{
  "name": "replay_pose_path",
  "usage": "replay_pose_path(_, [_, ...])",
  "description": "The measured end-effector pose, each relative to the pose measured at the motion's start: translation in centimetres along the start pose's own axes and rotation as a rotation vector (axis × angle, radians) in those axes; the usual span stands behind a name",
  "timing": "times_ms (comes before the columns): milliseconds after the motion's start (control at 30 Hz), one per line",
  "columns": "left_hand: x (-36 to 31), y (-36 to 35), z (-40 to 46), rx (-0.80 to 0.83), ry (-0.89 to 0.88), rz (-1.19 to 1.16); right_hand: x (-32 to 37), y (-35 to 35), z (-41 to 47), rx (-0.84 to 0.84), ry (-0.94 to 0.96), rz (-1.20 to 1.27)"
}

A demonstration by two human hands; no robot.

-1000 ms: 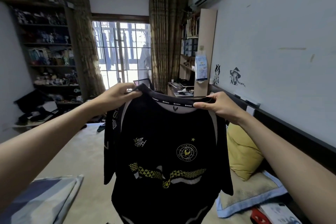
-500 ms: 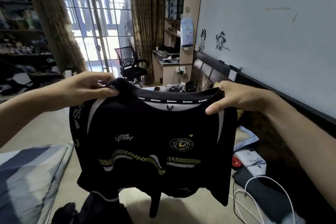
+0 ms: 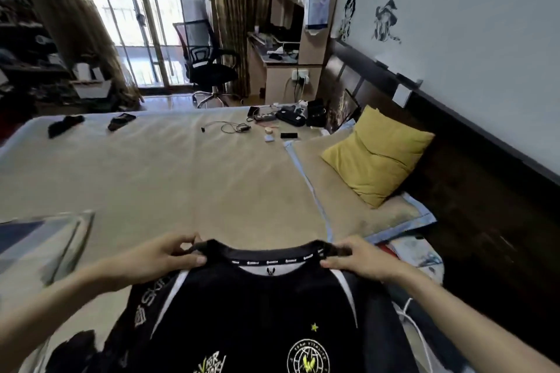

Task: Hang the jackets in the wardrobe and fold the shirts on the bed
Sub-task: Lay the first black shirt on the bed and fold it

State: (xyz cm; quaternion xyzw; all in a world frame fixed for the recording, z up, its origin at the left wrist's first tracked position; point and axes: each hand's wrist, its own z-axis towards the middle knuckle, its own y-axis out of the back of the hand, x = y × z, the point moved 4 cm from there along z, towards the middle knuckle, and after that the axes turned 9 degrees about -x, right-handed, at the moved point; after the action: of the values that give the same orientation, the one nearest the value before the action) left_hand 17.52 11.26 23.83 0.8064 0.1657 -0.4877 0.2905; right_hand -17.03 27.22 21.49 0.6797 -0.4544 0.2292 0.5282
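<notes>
A black sports shirt with white shoulder stripes, a yellow star and a round crest hangs low in front of me, its front facing me. My left hand pinches its left shoulder beside the collar. My right hand pinches the right shoulder. The shirt is held over the near edge of the beige bed; its lower part runs out of the view. Another dark garment lies at the bottom left.
A yellow pillow lies on the bed's right side by the dark headboard. Cables, small boxes and dark items litter the far edge. A striped blue-grey blanket sits at left. An office chair and desk stand beyond.
Both hands have brought the shirt down from chest height to low over the bed, and my view has tilted downward onto the mattress.
</notes>
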Motion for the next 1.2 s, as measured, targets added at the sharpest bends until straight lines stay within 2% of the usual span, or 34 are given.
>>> replay_pose_path(167, [12.8, -3.1, 9.7, -0.071, 0.149, -0.018, -13.6, -6.3, 11.6, -0.050, -0.075, 0.009])
replay_pose_path(300, [20.5, -4.2, 15.8, -0.181, 0.250, -0.091, -20.8, -9.8, 19.4, -0.093, -0.138, 0.074])
replay_pose_path(500, [27.2, -1.3, 26.2, -0.308, 0.339, -0.113, -21.5, -13.2, 32.6, -0.162, -0.167, 0.053])
replay_pose_path(600, [32.8, 1.8, 31.2, -0.382, 0.408, -0.161, -22.5, -16.1, 39.8, -0.139, -0.145, 0.036])
replay_pose_path(800, [40.1, 6.1, 39.2, -0.482, 0.425, -0.141, -24.4, -19.6, 51.6, -0.237, -0.121, -0.026])
replay_pose_path(967, [41.5, 8.0, 43.7, -0.586, 0.395, -0.071, -24.8, -19.5, 56.4, -0.229, -0.100, -0.095])
replay_pose_path(1200, [41.4, 8.4, 45.9, -0.591, 0.394, -0.043, -23.8, -17.8, 56.7, -0.082, -0.158, 0.087])
